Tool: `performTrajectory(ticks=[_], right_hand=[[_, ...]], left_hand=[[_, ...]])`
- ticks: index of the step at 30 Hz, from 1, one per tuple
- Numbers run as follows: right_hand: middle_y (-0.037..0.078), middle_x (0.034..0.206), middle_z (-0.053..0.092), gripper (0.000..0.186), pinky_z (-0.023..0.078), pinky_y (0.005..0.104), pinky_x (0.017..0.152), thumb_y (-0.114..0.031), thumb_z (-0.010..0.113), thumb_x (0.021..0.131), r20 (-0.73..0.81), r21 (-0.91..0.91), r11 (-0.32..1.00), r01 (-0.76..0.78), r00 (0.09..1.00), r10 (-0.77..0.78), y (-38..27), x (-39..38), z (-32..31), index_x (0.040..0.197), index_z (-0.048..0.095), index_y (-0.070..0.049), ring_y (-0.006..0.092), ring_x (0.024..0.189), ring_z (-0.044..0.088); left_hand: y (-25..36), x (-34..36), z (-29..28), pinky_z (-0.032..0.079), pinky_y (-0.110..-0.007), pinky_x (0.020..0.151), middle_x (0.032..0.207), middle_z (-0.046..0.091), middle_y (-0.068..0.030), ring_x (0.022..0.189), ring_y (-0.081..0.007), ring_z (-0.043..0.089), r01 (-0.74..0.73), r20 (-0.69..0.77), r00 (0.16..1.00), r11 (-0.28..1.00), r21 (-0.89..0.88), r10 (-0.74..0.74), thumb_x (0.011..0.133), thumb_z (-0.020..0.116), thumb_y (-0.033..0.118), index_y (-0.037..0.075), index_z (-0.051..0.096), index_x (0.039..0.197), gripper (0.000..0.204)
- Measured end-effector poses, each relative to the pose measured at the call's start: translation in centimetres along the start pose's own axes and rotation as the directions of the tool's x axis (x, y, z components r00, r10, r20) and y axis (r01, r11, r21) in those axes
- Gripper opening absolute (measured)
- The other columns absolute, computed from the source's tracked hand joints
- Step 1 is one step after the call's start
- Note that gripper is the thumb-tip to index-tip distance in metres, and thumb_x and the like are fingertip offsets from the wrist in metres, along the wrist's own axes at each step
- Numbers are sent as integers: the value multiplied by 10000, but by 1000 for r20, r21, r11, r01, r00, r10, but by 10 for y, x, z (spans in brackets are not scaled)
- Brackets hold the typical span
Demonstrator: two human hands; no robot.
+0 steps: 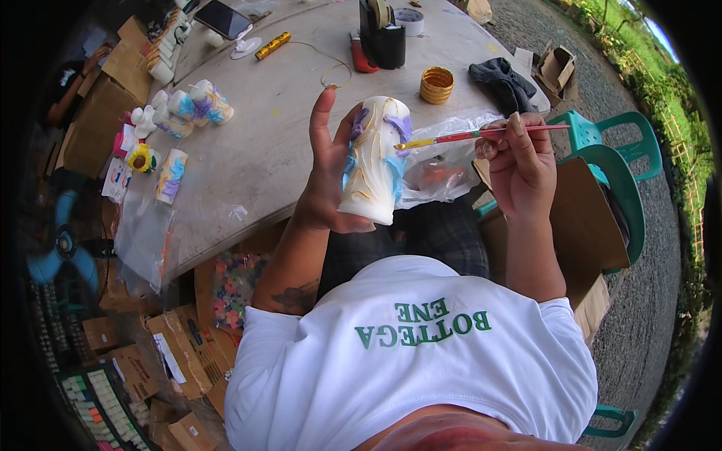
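Note:
My left hand (323,180) is wrapped around a white pillar candle (378,169) held tilted over the table's near edge. Its raised relief carries purple and light blue patches and thin gold lines. Between the fingertips of my right hand (524,165) is a thin red paintbrush (459,137). The gold-coated tip of the brush points left and meets the candle's right side, or nearly so; I cannot tell which. Beyond the candle a small ribbed gold cup (437,86) stands on the table, its inside partly visible.
The pale table (263,158) holds several painted candles (197,105), a sunflower ornament (141,158), a phone (222,19), a black tape dispenser (382,37), a dark cloth (502,81) and clear plastic (444,177). Green chairs (628,192) and a cardboard box (579,218) stand at right; a blue fan (64,244) at left.

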State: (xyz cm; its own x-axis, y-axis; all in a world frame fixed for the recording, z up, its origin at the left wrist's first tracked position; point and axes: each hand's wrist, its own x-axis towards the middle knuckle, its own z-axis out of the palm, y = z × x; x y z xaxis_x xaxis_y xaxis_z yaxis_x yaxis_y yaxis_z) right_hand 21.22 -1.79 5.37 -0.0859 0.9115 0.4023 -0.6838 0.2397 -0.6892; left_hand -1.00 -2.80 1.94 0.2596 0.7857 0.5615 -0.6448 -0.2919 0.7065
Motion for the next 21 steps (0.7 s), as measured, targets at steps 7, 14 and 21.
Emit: performTrajectory(ticks=[7, 14, 21], right_hand=[[179, 874, 611, 61, 502, 282, 653, -57, 510, 876, 22, -19, 1000, 0, 1000, 1, 2, -1, -1, 914, 470, -31, 204, 779, 615], [202, 910, 604, 73, 504, 283, 680, -31, 509, 869, 71, -101, 992, 81, 995, -74, -1, -2, 4, 924, 461, -25, 210, 775, 613], [216, 907, 603, 134, 504, 288, 701, -5, 549, 838, 183, -304, 915, 266, 959, -218, -9, -7, 16, 921, 444, -12, 209, 776, 614]], left_hand=[[0, 0, 1, 304, -431, 1006, 1318, 247, -167, 1241, -301, 299, -10, 0, 1000, 1000, -4, 10, 483, 787, 179, 188, -125, 1363, 1267], [-1, 1, -1, 309, -430, 1002, 1307, 262, -190, 1232, -314, 315, -8, -28, 1000, 999, 37, 9, 488, 794, 226, 186, -120, 1365, 1268], [0, 2, -1, 311, -420, 998, 1285, 267, -191, 1223, -304, 319, 8, -61, 998, 999, 51, -5, 483, 781, 206, 182, -112, 1364, 1255]])
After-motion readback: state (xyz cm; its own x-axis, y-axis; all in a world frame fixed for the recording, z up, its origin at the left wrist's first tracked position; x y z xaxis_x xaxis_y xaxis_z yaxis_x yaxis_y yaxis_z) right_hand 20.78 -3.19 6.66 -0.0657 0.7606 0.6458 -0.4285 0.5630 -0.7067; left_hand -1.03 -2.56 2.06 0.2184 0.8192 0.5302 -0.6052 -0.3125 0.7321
